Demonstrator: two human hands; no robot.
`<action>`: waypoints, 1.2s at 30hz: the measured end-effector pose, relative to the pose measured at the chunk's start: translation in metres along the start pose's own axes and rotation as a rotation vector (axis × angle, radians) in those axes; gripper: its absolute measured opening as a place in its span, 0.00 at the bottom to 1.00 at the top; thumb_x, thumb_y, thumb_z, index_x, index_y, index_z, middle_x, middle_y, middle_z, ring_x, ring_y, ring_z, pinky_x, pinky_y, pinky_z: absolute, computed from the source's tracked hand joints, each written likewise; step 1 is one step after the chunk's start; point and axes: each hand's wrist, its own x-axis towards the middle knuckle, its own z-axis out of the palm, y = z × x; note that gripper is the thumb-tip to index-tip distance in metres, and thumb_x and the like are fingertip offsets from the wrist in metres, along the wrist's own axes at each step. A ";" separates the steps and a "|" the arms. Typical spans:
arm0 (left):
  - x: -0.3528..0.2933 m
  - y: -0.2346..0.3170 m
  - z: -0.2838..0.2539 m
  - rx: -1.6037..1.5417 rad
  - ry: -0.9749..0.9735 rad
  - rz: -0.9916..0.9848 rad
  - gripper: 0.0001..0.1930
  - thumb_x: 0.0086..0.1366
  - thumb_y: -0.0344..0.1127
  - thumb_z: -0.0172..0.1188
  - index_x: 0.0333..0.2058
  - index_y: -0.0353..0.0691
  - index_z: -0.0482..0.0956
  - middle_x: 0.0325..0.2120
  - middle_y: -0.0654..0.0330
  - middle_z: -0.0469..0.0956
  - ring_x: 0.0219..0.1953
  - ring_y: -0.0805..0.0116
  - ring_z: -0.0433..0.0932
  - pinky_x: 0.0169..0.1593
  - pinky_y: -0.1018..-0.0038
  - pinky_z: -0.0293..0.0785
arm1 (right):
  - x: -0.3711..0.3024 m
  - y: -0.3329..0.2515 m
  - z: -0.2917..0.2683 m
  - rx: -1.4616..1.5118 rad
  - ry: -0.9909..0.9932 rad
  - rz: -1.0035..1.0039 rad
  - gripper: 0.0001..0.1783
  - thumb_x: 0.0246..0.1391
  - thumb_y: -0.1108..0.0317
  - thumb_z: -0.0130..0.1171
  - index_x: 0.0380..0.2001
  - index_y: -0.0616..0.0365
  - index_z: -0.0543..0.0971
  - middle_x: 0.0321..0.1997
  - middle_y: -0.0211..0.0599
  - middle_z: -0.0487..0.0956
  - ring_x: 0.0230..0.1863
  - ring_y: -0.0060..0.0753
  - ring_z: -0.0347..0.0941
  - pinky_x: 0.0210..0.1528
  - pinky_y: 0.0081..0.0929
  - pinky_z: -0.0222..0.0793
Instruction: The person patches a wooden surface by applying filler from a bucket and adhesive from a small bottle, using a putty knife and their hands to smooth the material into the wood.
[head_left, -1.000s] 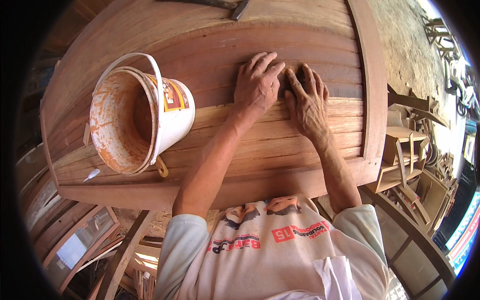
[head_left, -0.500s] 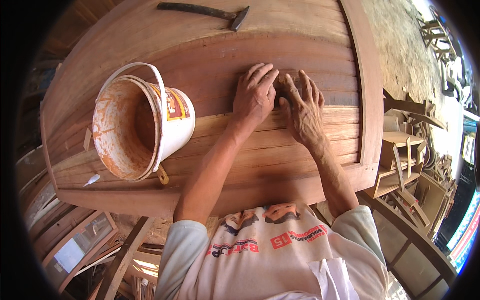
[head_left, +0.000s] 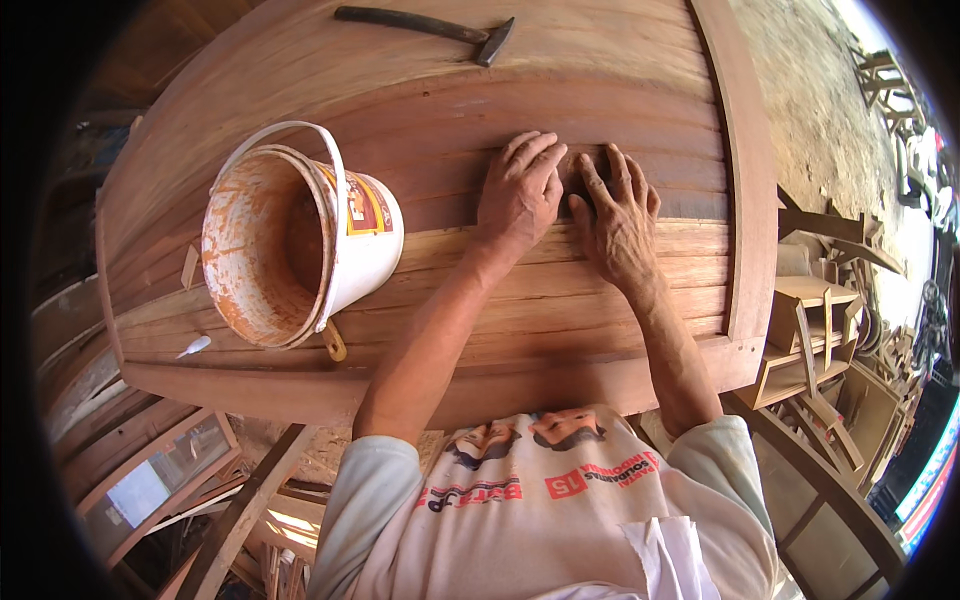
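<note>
Both my hands press down on the wooden panel (head_left: 480, 365) made of joined planks, on a darker reddish-brown stretch. My left hand (head_left: 520, 195) has its fingers bent and close together; whatever lies beneath them is hidden. Beside it, my right hand (head_left: 622, 220) lies palm down with fingers stretched forward and slightly apart, its thumb near the left hand. To the left stands a white bucket (head_left: 368, 262), smeared inside with orange-brown residue, its handle raised. A hammer (head_left: 430, 25) with a dark handle lies beyond my hands.
Near the bucket's base lie a yellowish tool handle (head_left: 335, 342), a small white piece (head_left: 193, 347) and a wood chip (head_left: 190, 267). A raised frame strip (head_left: 745, 230) edges the panel at right. Wooden cabinet parts (head_left: 815, 330) stand beyond it; framed panels (head_left: 160, 485) lean lower left.
The view has shifted slightly, so the panel, bucket and hammer sit farther right. My hands stay together on the dark planks, the right one a little flatter; a dark gap between them has narrowed.
</note>
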 end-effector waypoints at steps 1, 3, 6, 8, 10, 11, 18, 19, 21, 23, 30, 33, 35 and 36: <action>0.000 0.002 -0.001 0.006 -0.013 0.000 0.16 0.67 0.24 0.65 0.53 0.38 0.88 0.58 0.56 0.84 0.64 0.51 0.80 0.67 0.56 0.78 | 0.002 0.000 -0.004 0.010 -0.029 0.013 0.34 0.74 0.51 0.61 0.78 0.45 0.71 0.84 0.53 0.60 0.82 0.59 0.57 0.78 0.60 0.52; -0.003 0.002 -0.003 0.029 -0.031 -0.010 0.16 0.67 0.25 0.65 0.53 0.38 0.88 0.59 0.56 0.84 0.64 0.51 0.79 0.68 0.56 0.77 | 0.003 -0.005 -0.006 0.069 -0.016 0.042 0.35 0.74 0.51 0.60 0.79 0.44 0.70 0.84 0.54 0.60 0.82 0.59 0.57 0.78 0.60 0.52; 0.002 0.005 -0.006 0.034 -0.050 0.003 0.16 0.67 0.26 0.65 0.53 0.39 0.89 0.60 0.55 0.83 0.65 0.50 0.78 0.68 0.55 0.76 | 0.001 -0.005 0.000 -0.004 -0.005 0.007 0.36 0.74 0.50 0.60 0.80 0.43 0.68 0.84 0.54 0.60 0.82 0.60 0.57 0.79 0.60 0.52; 0.001 0.006 -0.007 0.029 -0.067 0.007 0.16 0.67 0.26 0.65 0.53 0.40 0.90 0.60 0.55 0.83 0.65 0.49 0.78 0.68 0.55 0.75 | -0.002 -0.004 -0.001 -0.016 -0.011 -0.001 0.36 0.75 0.49 0.60 0.81 0.43 0.67 0.84 0.54 0.60 0.81 0.60 0.57 0.79 0.60 0.51; 0.000 0.004 -0.006 0.034 -0.073 0.010 0.17 0.67 0.26 0.65 0.53 0.40 0.90 0.60 0.55 0.83 0.65 0.49 0.78 0.68 0.55 0.76 | 0.002 -0.002 -0.006 0.061 -0.010 0.020 0.37 0.75 0.48 0.59 0.81 0.44 0.66 0.84 0.55 0.60 0.81 0.61 0.57 0.79 0.60 0.51; 0.000 0.003 -0.005 0.034 -0.075 0.003 0.17 0.67 0.26 0.64 0.53 0.40 0.90 0.60 0.55 0.83 0.65 0.49 0.78 0.68 0.55 0.75 | 0.000 0.001 -0.003 0.152 0.026 0.055 0.37 0.75 0.48 0.59 0.81 0.47 0.66 0.84 0.55 0.61 0.82 0.62 0.56 0.79 0.59 0.52; -0.001 0.004 -0.004 0.037 -0.075 -0.009 0.16 0.68 0.27 0.64 0.53 0.41 0.90 0.61 0.56 0.82 0.66 0.50 0.77 0.69 0.56 0.75 | -0.008 0.006 -0.001 -0.003 0.010 0.046 0.38 0.74 0.48 0.60 0.80 0.49 0.67 0.83 0.57 0.60 0.82 0.63 0.55 0.79 0.60 0.51; 0.000 0.003 -0.005 0.044 -0.076 -0.006 0.16 0.68 0.27 0.64 0.53 0.41 0.90 0.61 0.57 0.82 0.66 0.51 0.77 0.69 0.56 0.75 | -0.005 0.002 -0.001 0.062 0.037 0.076 0.38 0.73 0.49 0.60 0.80 0.47 0.67 0.84 0.57 0.59 0.82 0.63 0.54 0.80 0.61 0.51; -0.001 0.004 -0.004 0.048 -0.080 -0.009 0.16 0.68 0.27 0.64 0.53 0.41 0.90 0.61 0.57 0.82 0.66 0.51 0.77 0.69 0.56 0.75 | -0.005 -0.003 0.002 -0.026 0.003 0.052 0.38 0.75 0.47 0.59 0.81 0.45 0.66 0.85 0.56 0.58 0.83 0.62 0.53 0.80 0.61 0.50; -0.001 0.004 -0.004 0.048 -0.081 -0.007 0.16 0.68 0.27 0.64 0.53 0.41 0.90 0.61 0.57 0.82 0.66 0.51 0.77 0.69 0.56 0.75 | -0.006 -0.003 0.002 -0.040 -0.023 0.049 0.39 0.74 0.45 0.58 0.82 0.43 0.66 0.86 0.56 0.57 0.83 0.62 0.53 0.81 0.61 0.49; -0.005 0.003 -0.004 0.030 -0.076 -0.021 0.17 0.68 0.25 0.63 0.53 0.40 0.90 0.61 0.57 0.83 0.66 0.51 0.78 0.69 0.56 0.75 | -0.017 -0.013 0.002 -0.019 -0.028 -0.015 0.38 0.71 0.47 0.62 0.80 0.42 0.69 0.85 0.55 0.59 0.82 0.62 0.55 0.81 0.60 0.49; -0.004 0.001 -0.005 0.031 -0.065 -0.012 0.17 0.68 0.24 0.63 0.53 0.39 0.90 0.60 0.56 0.84 0.65 0.51 0.79 0.69 0.57 0.75 | -0.012 -0.016 -0.003 0.033 -0.014 0.003 0.38 0.72 0.47 0.62 0.80 0.42 0.69 0.84 0.55 0.59 0.82 0.61 0.55 0.81 0.60 0.49; -0.002 0.001 -0.003 0.025 -0.055 -0.010 0.17 0.68 0.23 0.63 0.53 0.39 0.90 0.60 0.56 0.84 0.65 0.52 0.79 0.69 0.57 0.75 | -0.012 -0.013 0.000 0.002 -0.014 -0.012 0.37 0.72 0.48 0.61 0.80 0.42 0.69 0.84 0.55 0.59 0.82 0.62 0.56 0.80 0.60 0.50; -0.001 0.001 -0.001 0.021 -0.049 -0.009 0.17 0.68 0.23 0.63 0.53 0.38 0.90 0.60 0.56 0.84 0.65 0.51 0.79 0.69 0.57 0.75 | -0.011 -0.012 0.001 -0.014 -0.015 -0.020 0.37 0.72 0.48 0.61 0.80 0.42 0.69 0.84 0.55 0.59 0.82 0.62 0.56 0.80 0.60 0.50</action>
